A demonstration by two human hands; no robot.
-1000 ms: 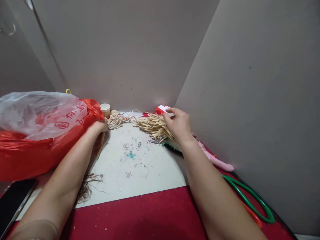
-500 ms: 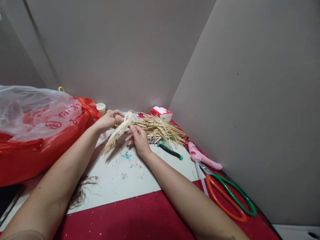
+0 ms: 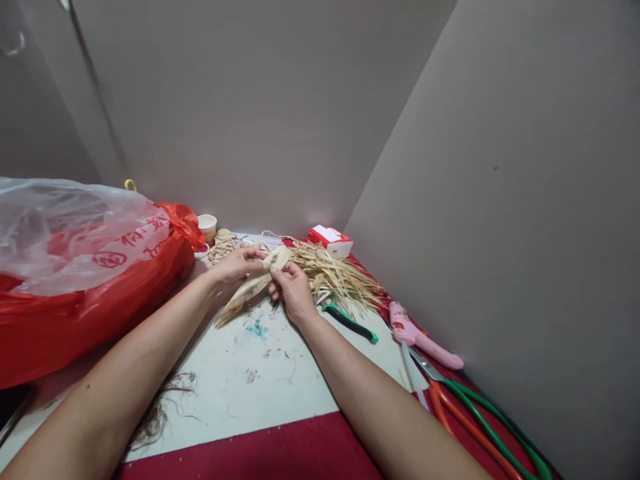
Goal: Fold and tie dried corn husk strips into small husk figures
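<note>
A pale, dried corn husk (image 3: 253, 287) slants above the white board, its narrow brownish end pointing down to the left. My left hand (image 3: 239, 264) pinches it near its wide upper end, fingers closed. From the other side, my right hand (image 3: 294, 290) grips the same upper part between thumb and fingers. The two hands are almost touching. Just beyond them lies a loose heap of straw-coloured strips (image 3: 345, 273). Green-and-black handled pliers (image 3: 351, 323) rest by my right wrist, their jaws partly covered by the strips.
A red and clear plastic bag (image 3: 95, 320) bulks at left. Behind are a paper cup (image 3: 207, 227), coiled cord (image 3: 224, 245) and a red-white box (image 3: 330, 240). A pink glue gun (image 3: 425, 340) and large scissors (image 3: 480, 417) lie along the right wall. Brown fibres (image 3: 153, 417) lie beneath my left forearm.
My right hand has moved up and closed on the husk beside my left hand. The husk's upper end has tipped lower. The view has shifted slightly.
</note>
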